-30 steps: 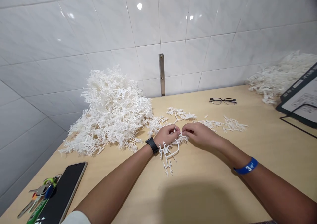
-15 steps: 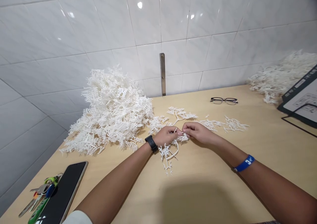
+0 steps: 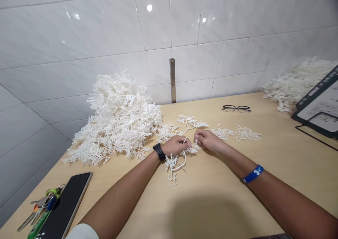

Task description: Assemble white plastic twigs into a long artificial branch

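My left hand (image 3: 176,145) is closed on a white branched plastic sprig (image 3: 174,167), whose curved stem and forked twigs hang below the fingers. Beside it, my right hand (image 3: 207,139) pinches a small white twig piece (image 3: 196,142) at its fingertips; whether that piece is joined to the sprig I cannot tell. A narrow gap lies between the two hands. Just behind them rests another white sprig (image 3: 188,127) with a forked stem. Loose white twig pieces (image 3: 248,132) lie to the right of my right hand.
A tall heap of white sprigs (image 3: 121,119) stands at left against the tiled wall. Eyeglasses (image 3: 236,108) lie at the back. On the right are a second white pile (image 3: 295,84) and a dark-framed board (image 3: 320,103). A phone (image 3: 66,203) and keys (image 3: 39,207) occupy the left front.
My hands have drawn slightly apart, with the left one shifting a little left along with the sprig. The right fingers have curled in more.
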The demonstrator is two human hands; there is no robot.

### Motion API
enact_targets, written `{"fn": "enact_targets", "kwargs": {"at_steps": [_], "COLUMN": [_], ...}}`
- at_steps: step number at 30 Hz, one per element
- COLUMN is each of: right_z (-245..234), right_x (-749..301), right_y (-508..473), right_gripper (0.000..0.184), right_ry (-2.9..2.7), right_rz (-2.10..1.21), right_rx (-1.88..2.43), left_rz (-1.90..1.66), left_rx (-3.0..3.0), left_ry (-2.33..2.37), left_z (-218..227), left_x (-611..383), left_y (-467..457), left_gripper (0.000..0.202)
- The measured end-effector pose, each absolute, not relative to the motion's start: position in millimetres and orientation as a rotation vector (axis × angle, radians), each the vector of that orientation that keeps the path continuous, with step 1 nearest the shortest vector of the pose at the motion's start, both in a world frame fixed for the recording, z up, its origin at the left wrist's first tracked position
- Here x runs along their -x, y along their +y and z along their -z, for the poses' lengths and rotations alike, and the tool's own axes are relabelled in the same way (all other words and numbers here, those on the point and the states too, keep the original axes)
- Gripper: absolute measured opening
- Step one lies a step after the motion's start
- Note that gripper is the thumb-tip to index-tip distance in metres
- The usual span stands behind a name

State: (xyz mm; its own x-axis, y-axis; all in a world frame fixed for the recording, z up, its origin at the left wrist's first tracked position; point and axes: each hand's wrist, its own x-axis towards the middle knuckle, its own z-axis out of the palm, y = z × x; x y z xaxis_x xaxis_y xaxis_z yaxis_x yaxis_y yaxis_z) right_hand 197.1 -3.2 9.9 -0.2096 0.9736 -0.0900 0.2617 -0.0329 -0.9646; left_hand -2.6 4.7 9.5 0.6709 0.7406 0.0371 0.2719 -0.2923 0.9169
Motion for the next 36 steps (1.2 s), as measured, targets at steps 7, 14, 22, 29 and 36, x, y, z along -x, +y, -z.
{"fn": "enact_targets", "kwargs": {"at_steps": [7,14,22,29,36], "right_z": [-21,-27,-27,-19,-11], "right_x": [-214,-226,-205,-206,-198], "right_y": [2,2,-13,-10,-8], "right_gripper": [0.03,0.027,0.032,0.023,0.027], "right_ry": [-1.635,-1.737,-2.134,-2.029,-1.874], "right_rz": [-0.737,-0.442,-0.994,-1.127,-1.107], "right_rx": [1.476,1.7,1.199,1.156,1.199], "left_rz": [-0.59,-0.582,-0.612,-0.601,-0.609], "left_rx": [-1.823,-1.81,-1.868,-1.891,-1.858], "left_ry": [0.913,0.958,0.964,0.941,0.934], "left_z": [-12,-13,-9,-8,-6], "left_x": [2,0,-1,0,-1], "left_y": [2,-1,-2,-1,1], "left_gripper": [0.029,0.032,0.03,0.033,0.026]}}
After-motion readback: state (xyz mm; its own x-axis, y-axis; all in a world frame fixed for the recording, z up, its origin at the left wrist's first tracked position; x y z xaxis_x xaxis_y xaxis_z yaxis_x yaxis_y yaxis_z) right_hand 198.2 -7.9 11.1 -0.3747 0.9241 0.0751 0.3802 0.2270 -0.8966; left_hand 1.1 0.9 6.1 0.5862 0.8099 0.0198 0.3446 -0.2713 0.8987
